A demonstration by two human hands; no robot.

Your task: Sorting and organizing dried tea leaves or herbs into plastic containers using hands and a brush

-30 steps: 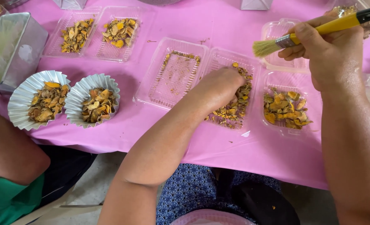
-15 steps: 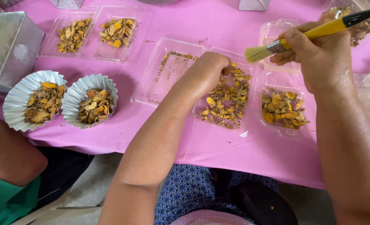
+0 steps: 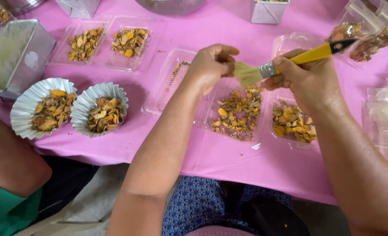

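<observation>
While the left hand (image 3: 211, 65) had lain flat among the dried yellow-orange pieces (image 3: 237, 114) a second earlier, it now hung lifted above the clear plastic tray (image 3: 211, 116), fingers curled in and pressed toward the thumb as if pinching something small. What it pinched could not be made out, since the fingertips hid it. The right hand (image 3: 305, 81) had come in from the far right corner of the tabletop toward the middle, so that the pale bristles of the yellow-handled brush (image 3: 285, 63) almost met the left fingertips. Its fingers were wrapped tight round the metal ferrule and the handle. That closing-up suggested a piece was being held up for brushing over the tray, though this was a judgement only.

The tray sat near the front edge of the pink tabletop (image 3: 229, 161), with a second filled tray (image 3: 292, 124) just beside it on the right, partly covered by the right wrist. Two fluted foil cups (image 3: 78, 109) of pieces stood toward the front left edge. A metal box (image 3: 15, 57) at the left edge was cut off, and another person's arm (image 3: 10, 161) showed at the front left corner, its hand out of view. Clear bags (image 3: 384, 118) at the right edge were too blurred to read.
</observation>
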